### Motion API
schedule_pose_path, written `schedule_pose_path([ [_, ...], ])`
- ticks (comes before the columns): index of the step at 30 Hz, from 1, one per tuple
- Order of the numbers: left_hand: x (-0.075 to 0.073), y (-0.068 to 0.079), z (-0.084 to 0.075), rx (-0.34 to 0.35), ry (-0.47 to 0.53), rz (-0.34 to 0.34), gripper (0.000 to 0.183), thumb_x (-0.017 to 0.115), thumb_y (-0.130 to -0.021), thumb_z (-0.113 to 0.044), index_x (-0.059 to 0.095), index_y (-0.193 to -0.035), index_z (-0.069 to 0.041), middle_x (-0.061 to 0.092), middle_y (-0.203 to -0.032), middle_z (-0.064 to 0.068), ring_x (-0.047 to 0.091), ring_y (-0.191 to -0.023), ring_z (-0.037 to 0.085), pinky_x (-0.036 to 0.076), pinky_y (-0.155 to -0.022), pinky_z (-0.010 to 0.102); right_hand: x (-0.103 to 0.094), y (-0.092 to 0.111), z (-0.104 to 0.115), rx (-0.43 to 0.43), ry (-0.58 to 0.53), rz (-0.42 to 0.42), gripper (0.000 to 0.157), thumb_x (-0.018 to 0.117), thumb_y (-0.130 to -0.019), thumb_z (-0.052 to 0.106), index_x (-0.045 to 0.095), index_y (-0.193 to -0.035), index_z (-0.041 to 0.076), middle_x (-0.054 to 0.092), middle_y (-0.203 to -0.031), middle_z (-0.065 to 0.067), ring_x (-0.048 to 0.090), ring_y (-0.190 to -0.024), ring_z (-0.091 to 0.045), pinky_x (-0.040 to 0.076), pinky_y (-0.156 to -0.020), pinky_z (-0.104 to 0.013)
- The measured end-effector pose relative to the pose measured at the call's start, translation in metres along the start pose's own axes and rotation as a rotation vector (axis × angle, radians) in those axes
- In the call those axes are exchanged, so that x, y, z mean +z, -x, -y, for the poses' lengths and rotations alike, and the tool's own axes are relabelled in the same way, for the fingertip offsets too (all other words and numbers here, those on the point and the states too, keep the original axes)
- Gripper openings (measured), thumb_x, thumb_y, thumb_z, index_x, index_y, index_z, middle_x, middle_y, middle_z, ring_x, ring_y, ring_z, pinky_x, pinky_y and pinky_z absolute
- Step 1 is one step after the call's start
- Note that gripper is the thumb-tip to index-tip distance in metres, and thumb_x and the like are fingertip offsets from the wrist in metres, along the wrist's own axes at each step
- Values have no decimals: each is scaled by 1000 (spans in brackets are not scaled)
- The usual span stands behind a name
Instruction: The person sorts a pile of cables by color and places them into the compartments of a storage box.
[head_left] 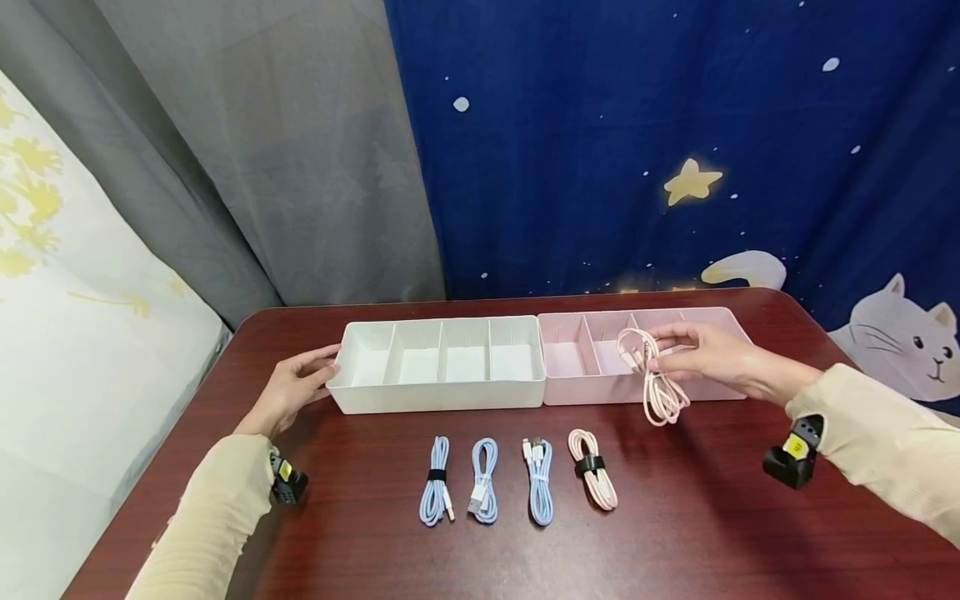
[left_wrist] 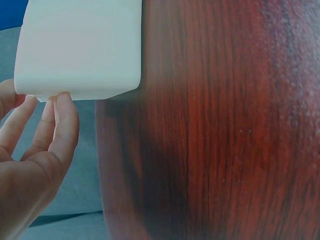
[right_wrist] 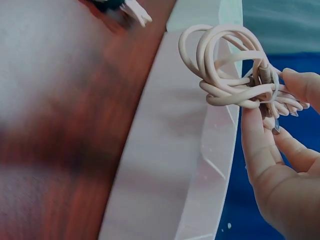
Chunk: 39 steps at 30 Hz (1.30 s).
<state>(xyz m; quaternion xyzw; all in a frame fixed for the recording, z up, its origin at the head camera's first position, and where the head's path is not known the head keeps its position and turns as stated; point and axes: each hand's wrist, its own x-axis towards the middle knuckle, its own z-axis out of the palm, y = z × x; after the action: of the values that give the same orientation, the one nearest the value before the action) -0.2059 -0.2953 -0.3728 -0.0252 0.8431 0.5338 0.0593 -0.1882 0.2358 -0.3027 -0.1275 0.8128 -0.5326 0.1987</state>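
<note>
My right hand [head_left: 697,354] pinches a coiled pale pink charging cable [head_left: 660,387] in front of and above the pink divided box [head_left: 645,390]. In the right wrist view the cable's loops [right_wrist: 232,65] hang out past the thumb and fingers, with a tie round its middle. The fingertips of my left hand [head_left: 294,387] touch the left end of the white divided box [head_left: 442,398]; the left wrist view shows those fingers [left_wrist: 65,125] fairly straight against the end wall. Both boxes stand end to end.
In front of the boxes lie a blue cable with a black strap [head_left: 433,500], a blue cable [head_left: 486,467], another blue cable [head_left: 540,492] and a pink cable with a black strap [head_left: 602,487]. Curtains [head_left: 570,167] hang behind the dark red table [head_left: 360,550].
</note>
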Motion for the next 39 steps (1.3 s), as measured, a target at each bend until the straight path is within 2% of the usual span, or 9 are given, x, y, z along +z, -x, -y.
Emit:
schedule_pose_path([
  [7, 2, 0, 0, 8, 4, 5, 52, 52, -90, -28, 36, -136, -9, 43, -122, 21, 53, -92, 7, 47, -81, 35, -15, -8, 4, 64, 26, -43, 62, 63, -81, 11, 31, -128, -13, 50, -109, -20, 58, -85, -10, 49, -76, -31],
  [12, 2, 0, -1, 9, 6, 4, 52, 52, -90, -28, 36, -136, -9, 44, -122, 21, 53, -92, 7, 47, -81, 35, -25, -16, 3, 46, 39, -27, 60, 60, -83, 9, 29, -128, -15, 50, -109, -19, 56, -85, -9, 49, -77, -28],
  [21, 2, 1, -1, 6, 15, 1, 52, 53, -90, -27, 37, -136, -8, 44, -121, 21, 53, -90, 5, 47, -81, 35, -37, -32, 10, 71, 49, -6, 59, 61, -82, 8, 30, -127, -15, 52, -102, -12, 56, -83, -8, 49, -76, -26],
  [28, 1, 1, -1, 3, 23, -3, 52, 53, -90, -27, 36, -136, -8, 44, -120, 20, 53, -87, 2, 46, -82, 37, -42, -43, 18, 80, 16, 24, 56, 58, -84, 4, 27, -127, -15, 54, -99, -8, 57, -82, -7, 49, -76, -26],
  [39, 1, 0, -1, 14, 34, 6, 52, 53, -90, -25, 37, -135, -7, 46, -118, 19, 54, -86, 1, 47, -80, 35, -41, -60, 20, 107, 61, 38, 54, 57, -84, 3, 29, -125, -17, 54, -97, -8, 57, -82, -9, 49, -77, -29],
])
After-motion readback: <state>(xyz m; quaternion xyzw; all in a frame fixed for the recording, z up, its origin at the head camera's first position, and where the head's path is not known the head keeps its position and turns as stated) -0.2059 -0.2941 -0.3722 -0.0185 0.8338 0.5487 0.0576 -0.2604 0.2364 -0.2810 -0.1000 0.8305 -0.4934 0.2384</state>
